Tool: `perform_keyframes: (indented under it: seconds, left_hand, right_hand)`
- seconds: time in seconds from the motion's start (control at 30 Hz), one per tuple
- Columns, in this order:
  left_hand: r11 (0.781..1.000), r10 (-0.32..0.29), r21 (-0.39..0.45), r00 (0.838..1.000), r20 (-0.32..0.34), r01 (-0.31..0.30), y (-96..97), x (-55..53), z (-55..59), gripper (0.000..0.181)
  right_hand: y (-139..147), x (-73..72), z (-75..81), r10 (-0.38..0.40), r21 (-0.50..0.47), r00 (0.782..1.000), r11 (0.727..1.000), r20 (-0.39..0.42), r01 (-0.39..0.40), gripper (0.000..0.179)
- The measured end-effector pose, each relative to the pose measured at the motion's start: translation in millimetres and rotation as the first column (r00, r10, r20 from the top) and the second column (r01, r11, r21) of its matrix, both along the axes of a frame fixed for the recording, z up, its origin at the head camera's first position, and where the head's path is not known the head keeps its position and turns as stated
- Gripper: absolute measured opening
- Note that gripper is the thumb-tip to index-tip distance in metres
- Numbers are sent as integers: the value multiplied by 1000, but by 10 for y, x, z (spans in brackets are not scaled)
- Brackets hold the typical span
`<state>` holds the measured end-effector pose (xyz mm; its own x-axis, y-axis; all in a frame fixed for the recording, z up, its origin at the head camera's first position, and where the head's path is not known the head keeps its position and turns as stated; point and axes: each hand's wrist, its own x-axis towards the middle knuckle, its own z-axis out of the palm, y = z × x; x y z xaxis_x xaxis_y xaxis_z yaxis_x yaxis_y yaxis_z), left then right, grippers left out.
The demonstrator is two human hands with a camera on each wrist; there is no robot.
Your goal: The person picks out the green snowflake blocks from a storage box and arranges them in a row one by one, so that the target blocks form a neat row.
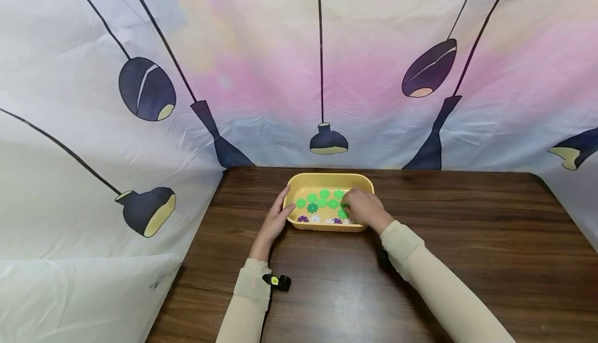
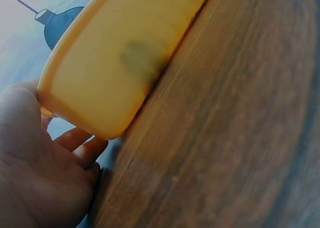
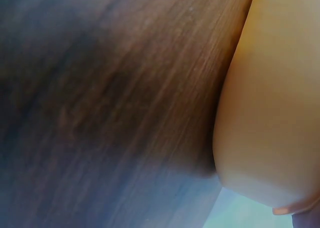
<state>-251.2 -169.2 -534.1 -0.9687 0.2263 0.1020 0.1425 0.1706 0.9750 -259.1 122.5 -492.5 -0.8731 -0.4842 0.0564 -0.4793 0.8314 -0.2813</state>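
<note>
A yellow plastic basin (image 1: 330,227) stands near the far edge of the table, holding small flower-shaped plastic discs. Most are light green discs (image 1: 322,203); one is a darker green disc (image 1: 312,207). Purple discs (image 1: 302,219) and white discs (image 1: 315,219) lie along the near side. My left hand (image 1: 275,218) grips the basin's left end, thumb over the rim and fingers against the outer wall. My right hand (image 1: 365,208) reaches over the right side, its bent fingers down at a green disc (image 1: 343,212). I cannot tell whether they pinch it.
The dark wooden table (image 1: 467,239) extends to both sides and in front of the basin. Behind it hangs a cloth (image 1: 280,73) printed with lamps, with another pale cloth face at the left. A black wrist strap (image 1: 277,281) sits on the left sleeve.
</note>
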Motion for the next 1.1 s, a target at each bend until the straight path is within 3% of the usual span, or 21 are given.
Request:
perform_keyframes:
  seconds: [0.2,0.33,1.1]
  left_hand:
    - [1000,14,2,1000,-6,-14,-2,5,5,62]
    - [1000,15,4,1000,-5,-15,15,6,-10,64]
    - [1000,10,20,1000,-9,-9,27,53,-12,64]
  right_hand:
    - [-9,18,17,-11,-5,1000,1000,-1,11,9]
    - [3,20,1,-18,-6,1000,1000,-8,18,20]
    - [27,43,-52,4,-45,1000,999,-20,-5,19]
